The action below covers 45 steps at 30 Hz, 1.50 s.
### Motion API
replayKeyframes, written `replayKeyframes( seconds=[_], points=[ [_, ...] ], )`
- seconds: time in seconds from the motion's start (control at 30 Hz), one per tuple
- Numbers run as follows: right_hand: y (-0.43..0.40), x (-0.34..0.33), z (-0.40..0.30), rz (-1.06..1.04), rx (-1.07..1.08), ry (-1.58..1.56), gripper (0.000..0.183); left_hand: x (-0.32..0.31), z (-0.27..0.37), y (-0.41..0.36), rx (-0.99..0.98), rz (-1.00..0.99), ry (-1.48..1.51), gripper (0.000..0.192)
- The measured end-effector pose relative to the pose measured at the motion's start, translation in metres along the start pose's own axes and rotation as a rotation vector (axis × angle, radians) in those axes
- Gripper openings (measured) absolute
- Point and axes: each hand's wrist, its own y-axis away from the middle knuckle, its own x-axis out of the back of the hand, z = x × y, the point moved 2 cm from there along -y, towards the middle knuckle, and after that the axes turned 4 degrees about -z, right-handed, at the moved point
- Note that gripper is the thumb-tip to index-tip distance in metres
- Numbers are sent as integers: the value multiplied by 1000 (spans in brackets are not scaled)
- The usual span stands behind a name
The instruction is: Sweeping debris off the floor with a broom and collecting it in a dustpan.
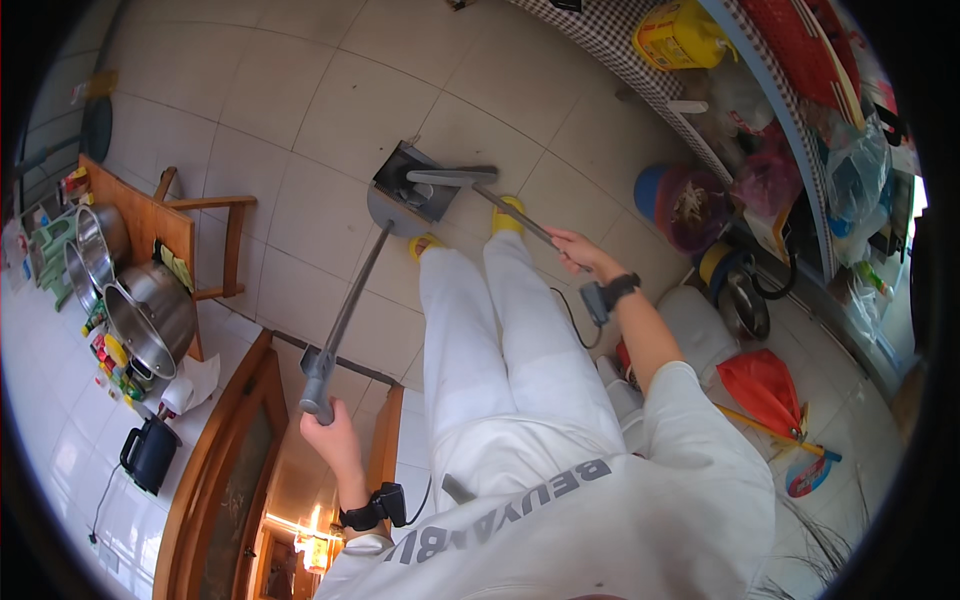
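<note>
My left hand [330, 435] is closed around the top of the grey handle of a long-handled dustpan [397, 208]. The pan lies on the tiled floor ahead of my feet, dark inside with a comb-like toothed edge. My right hand [576, 250] grips the stick of a grey broom [454, 177]. The broom's head rests over the right part of the pan. Some small debris shows at the pan's far edge, and a few specks lie on the tiles. Each wrist wears a dark strapped device.
A wooden table [180, 262] with steel pots [150, 319] stands left, beside a wooden door [240, 480]. At right are shelves with a checkered cloth edge [652, 82], stacked plastic basins [690, 206], a metal bowl [744, 311] and a red bag [763, 390]. Yellow slippers [507, 216] are on my feet.
</note>
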Motion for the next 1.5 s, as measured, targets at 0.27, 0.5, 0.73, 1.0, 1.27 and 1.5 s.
replayKeyframes(
  seconds=[0.27,0.5,0.73,1.0,1.27,1.5],
  points=[
    [63,44,33,302,99,-258,39,25,-11,-18,-29,-52,15,12],
    [-27,-1,46,386,218,523,39,16,-12,-23,-66,-30,-31,13],
    [50,-22,22,68,60,180,38,24,-20,-24,-125,9,-102,12],
    [18,24,-36,404,217,6,41,53,-49,-25,9,21,11,15],
    [-86,-81,-32,311,166,234,38,48,-68,-33,-10,82,-44,15],
    [11,-64,-69,-233,-163,-22,40,56,-68,-31,49,61,6,16]
  ],
)
